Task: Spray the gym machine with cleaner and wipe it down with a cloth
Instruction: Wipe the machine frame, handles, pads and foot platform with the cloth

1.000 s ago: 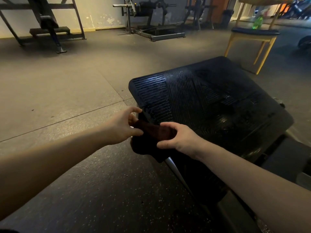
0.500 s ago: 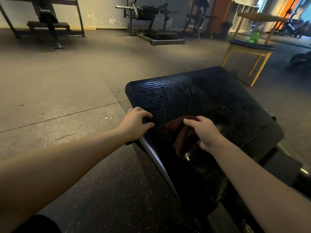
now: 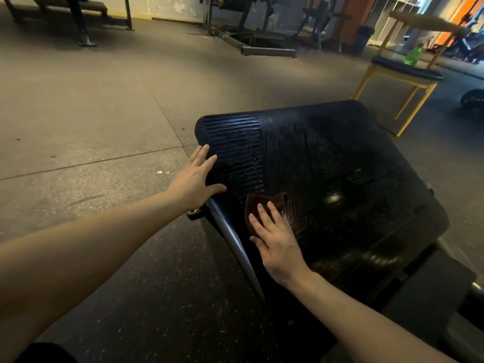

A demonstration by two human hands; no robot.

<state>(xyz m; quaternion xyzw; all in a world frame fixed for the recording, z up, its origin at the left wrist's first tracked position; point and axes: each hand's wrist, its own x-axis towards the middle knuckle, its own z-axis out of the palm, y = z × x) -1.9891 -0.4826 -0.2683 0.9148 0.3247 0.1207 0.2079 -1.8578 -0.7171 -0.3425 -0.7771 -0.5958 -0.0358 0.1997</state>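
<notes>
The gym machine's black ribbed foot plate [image 3: 340, 158] slopes up in front of me and glistens wet. A brown cloth [image 3: 272, 203] lies on its near left part. My right hand [image 3: 275, 239] presses flat on the cloth with straight fingers. My left hand [image 3: 196, 179] rests open on the plate's left edge, thumb across the corner above the grey metal frame bar [image 3: 235, 244]. A green spray bottle [image 3: 412, 56] stands on a chair seat far to the right.
A yellow-legged chair [image 3: 403, 72] with a dark seat stands beyond the plate at right. Other gym machines [image 3: 256, 35] and a bench rack [image 3: 78, 14] line the far wall. Grey rubber floor [image 3: 104, 113] spreads to the left.
Both hands let go of the bunched cloth at the plate's corner. The right hand spread it on the plate and now presses it flat; the left hand opened onto the plate's edge.
</notes>
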